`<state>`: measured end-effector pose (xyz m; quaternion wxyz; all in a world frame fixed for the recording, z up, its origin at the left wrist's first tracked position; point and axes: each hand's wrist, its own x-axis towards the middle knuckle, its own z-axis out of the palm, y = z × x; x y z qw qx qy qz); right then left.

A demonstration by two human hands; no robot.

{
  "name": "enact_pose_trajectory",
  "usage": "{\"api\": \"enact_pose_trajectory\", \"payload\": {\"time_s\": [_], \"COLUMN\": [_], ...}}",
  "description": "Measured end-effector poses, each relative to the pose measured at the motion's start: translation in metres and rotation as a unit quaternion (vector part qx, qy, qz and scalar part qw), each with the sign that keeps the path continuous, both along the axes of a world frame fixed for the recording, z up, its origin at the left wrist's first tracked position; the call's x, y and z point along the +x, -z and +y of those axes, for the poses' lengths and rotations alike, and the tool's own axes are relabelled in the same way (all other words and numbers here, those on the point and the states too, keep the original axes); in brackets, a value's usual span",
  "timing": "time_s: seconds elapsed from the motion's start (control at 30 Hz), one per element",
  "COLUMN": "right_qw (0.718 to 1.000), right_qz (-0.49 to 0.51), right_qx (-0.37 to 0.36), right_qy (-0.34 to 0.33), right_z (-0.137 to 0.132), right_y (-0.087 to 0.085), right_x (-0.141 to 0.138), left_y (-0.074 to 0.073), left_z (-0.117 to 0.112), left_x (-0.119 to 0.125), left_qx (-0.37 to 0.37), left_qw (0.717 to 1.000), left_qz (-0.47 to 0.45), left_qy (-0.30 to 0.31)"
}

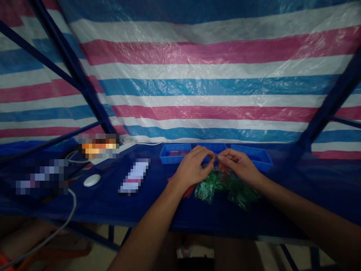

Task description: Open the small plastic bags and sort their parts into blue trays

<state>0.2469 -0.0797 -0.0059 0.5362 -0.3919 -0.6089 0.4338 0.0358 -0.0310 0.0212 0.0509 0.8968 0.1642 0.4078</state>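
Observation:
My left hand (194, 163) and my right hand (238, 165) meet over the dark blue table (113, 199), fingertips pinched together on a tiny part (215, 157) too small to name. Both hands are closed in a pinch. Just below them lies a pile of small green plastic bags (225, 188). A bit of red (187, 192) shows under my left wrist.
Three shallow blue trays (172, 154) stand in a row behind my hands, against a striped pink, white and blue tarp (197, 75). A white mouse (91, 180), cables and blurred items lie at the left. Dark blue frame poles (73, 64) slant up on both sides.

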Motion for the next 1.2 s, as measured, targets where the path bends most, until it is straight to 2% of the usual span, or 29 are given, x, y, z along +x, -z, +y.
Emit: {"api": "enact_pose_trajectory", "payload": {"time_s": [1.2], "right_qw": [1.000], "right_qz": [-0.008], "right_qx": [0.006], "right_qy": [0.003], "right_z": [-0.0032], "right_y": [-0.0003], "right_x": [0.0021], "left_y": [-0.0011], "left_z": [-0.0011], "left_x": [0.0012], "left_qx": [0.002], "left_qw": [1.000], "left_qz": [0.004], "left_qy": [0.005]}}
